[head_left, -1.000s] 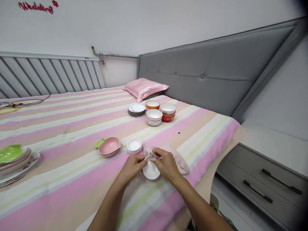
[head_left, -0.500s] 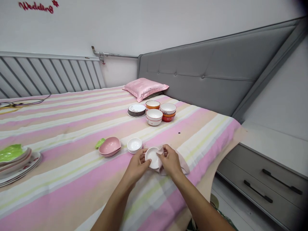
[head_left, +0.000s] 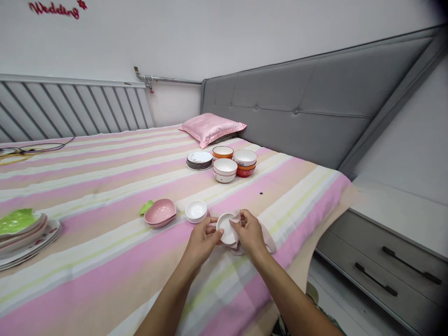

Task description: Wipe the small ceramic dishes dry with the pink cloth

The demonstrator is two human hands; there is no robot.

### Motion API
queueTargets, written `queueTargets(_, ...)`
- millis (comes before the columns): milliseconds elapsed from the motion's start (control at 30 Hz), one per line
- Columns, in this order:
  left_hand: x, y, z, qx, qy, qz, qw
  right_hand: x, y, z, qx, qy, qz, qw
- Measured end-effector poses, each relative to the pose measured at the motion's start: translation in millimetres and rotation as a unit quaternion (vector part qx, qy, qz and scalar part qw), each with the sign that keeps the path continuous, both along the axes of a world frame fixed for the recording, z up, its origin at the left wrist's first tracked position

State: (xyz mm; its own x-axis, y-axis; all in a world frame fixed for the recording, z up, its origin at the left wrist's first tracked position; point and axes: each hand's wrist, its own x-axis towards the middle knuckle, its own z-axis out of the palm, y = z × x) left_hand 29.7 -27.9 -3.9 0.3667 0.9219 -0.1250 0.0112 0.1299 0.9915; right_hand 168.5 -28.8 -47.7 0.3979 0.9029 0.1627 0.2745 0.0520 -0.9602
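A small white bowl (head_left: 227,228) is tilted between my hands above the striped bedsheet (head_left: 115,280). My left hand (head_left: 204,240) grips its left rim, thumb inside and fingers behind. A pale pink cloth (head_left: 268,240) is pinched in my right hand (head_left: 248,232), pressed against the bowl's right side; part of the cloth trails down onto the bed. Just left of the held bowl stands a short stack of small white bowls (head_left: 196,211). Beyond it sit pink dishes (head_left: 160,212) with a green leaf-shaped piece (head_left: 146,207) beside them.
Stacked bowls (head_left: 225,169) and a pile of plates (head_left: 199,158) stand farther back, before a pink pillow (head_left: 212,127). More plates and dishes (head_left: 26,240) lie at the left edge. A grey headboard (head_left: 287,98) and a drawer cabinet (head_left: 392,247) are on the right.
The small white bowl has shifted slightly right and tilted more. My left hand has moved along with it, and the cloth stays in my right hand.
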Motion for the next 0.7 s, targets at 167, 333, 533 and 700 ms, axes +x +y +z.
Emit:
queueTargets(167,-3,2,-2.4,-0.005,0.039,-0.02,0.999,1,-4,7.7,-0.001,-0.05,0.046,0.998)
queueTargets(333,-8,4,-6.8,0.003,0.06,-0.057,0.997,-1,-8,12.9,0.013,-0.107,0.106,0.989)
queueTargets(533,-10,5,-6.1,0.02,0.093,-0.096,0.991,-3,-10,14.7,0.019,-0.164,0.141,0.976)
queueTargets(700,-10,5,-5.1,0.036,0.084,-0.075,0.993,-3,-10,16.6,0.011,-0.159,0.107,0.981)
